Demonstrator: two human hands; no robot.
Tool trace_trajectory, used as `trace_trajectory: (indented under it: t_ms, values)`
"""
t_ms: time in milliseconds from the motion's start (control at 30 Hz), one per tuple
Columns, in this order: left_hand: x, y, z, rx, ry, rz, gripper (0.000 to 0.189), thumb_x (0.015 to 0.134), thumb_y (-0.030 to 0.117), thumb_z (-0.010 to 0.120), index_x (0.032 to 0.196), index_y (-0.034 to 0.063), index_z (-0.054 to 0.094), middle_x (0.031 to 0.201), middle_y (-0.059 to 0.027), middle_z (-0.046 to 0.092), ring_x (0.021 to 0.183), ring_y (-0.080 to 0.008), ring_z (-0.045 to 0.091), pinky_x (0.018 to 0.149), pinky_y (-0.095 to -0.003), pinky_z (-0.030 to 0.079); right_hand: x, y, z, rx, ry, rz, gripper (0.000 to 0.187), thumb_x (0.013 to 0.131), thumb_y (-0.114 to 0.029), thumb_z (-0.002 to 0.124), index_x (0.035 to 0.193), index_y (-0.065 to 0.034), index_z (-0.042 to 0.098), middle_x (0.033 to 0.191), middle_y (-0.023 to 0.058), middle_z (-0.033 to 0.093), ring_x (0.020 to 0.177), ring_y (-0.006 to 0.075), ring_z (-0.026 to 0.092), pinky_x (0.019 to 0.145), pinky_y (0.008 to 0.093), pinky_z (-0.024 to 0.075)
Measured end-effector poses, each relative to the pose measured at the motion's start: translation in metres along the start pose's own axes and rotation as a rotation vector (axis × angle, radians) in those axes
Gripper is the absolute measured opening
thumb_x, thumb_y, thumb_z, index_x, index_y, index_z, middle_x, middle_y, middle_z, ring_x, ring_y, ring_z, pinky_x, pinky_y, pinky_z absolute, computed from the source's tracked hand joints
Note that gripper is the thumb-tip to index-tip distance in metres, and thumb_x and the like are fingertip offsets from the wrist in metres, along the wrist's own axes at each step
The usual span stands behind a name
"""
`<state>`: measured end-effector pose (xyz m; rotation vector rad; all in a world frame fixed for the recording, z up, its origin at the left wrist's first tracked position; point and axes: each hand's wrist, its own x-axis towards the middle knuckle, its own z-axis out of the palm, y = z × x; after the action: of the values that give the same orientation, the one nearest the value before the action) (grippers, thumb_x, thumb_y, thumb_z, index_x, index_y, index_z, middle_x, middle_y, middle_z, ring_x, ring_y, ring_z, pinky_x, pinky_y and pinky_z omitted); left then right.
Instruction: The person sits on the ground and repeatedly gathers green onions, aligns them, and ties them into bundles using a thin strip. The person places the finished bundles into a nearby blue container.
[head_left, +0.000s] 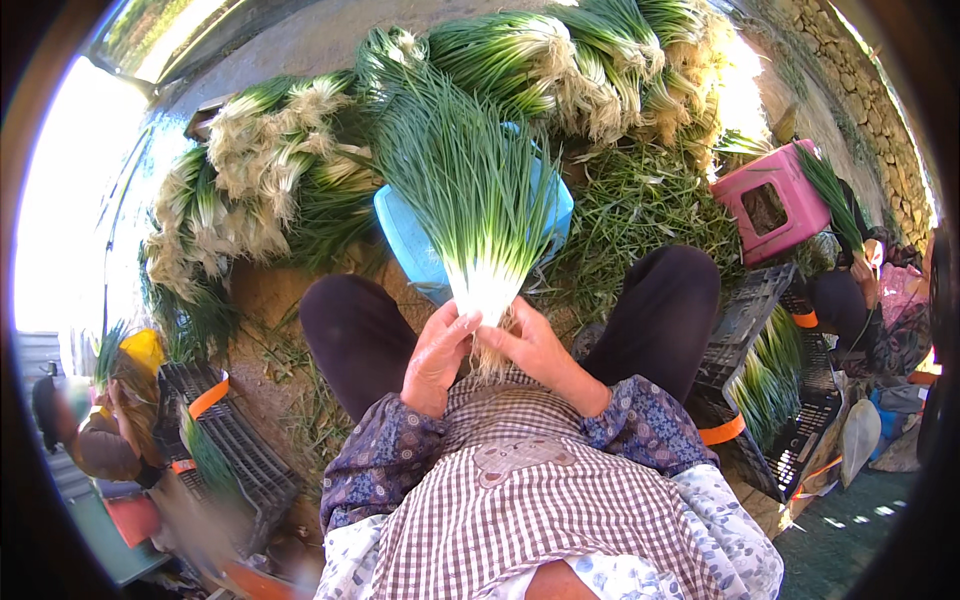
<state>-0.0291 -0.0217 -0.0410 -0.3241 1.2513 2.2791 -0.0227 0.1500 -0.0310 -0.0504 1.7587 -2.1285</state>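
A large fanned bunch of green onions (480, 202) rises from my lap, white ends toward me and green leaves pointing away. My left hand (441, 356) holds the left side of the white bases, thumb in front. On the other side, my right hand (541, 354) grips the same bases, its thumb near the stringy roots (491, 352). The roots hang between both palms, above my checked apron (487, 517). Behind the leaves stands a light blue plastic stool (409, 232), partly hidden by the bunch.
Piled green onions with roots (247, 157) lie front left, more (525, 52) at the far side. Loose leaves (645, 217) cover ground beside a pink stool (776, 199). Black crates (814, 397) holding onions flank me. Co-workers sit at far left (105, 442) and right (862, 300).
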Motion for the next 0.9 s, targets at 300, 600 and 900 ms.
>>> trace_trajectory:
  t_ms: [300, 600, 900]
  values:
    - [-0.021, 0.009, 0.011, -0.153, 0.016, 0.091, 0.040, 0.093, 0.013, 0.064, 0.125, -0.0055, 0.051, 0.114, -0.0140, 0.065, 0.098, -0.0213, 0.067, 0.087, -0.0335, 0.055, -0.028, -0.007, -0.019, -0.294, 0.109, -0.079, 0.017, 0.090, -0.011, 0.070, 0.103, 0.0000, 0.067, 0.081, 0.0026, 0.068, 0.070, 0.0065, 0.062, 0.063, 0.0238, 0.0509]
    - [-0.038, 0.001, 0.000, -0.170, 0.010, 0.071, 0.045, 0.093, 0.011, 0.059, 0.131, -0.0088, 0.045, 0.122, -0.0175, 0.061, 0.106, -0.0239, 0.065, 0.091, -0.0384, 0.055, 0.045, -0.022, -0.043, -0.575, 0.156, -0.351, 0.030, 0.088, -0.011, 0.066, 0.116, -0.0016, 0.060, 0.099, 0.0154, 0.067, 0.071, 0.0256, 0.068, 0.064, 0.0341, 0.0517]
    - [-0.039, -0.007, -0.011, -0.244, 0.061, 0.086, 0.045, 0.094, 0.013, 0.059, 0.132, -0.0074, 0.045, 0.115, -0.0189, 0.065, 0.088, -0.0263, 0.070, 0.075, -0.0331, 0.061, 0.097, -0.011, -0.056, -0.791, 0.301, -0.278, 0.031, 0.085, -0.015, 0.063, 0.113, -0.0010, 0.060, 0.075, 0.0206, 0.066, 0.071, 0.0401, 0.064, 0.065, 0.0483, 0.0494]
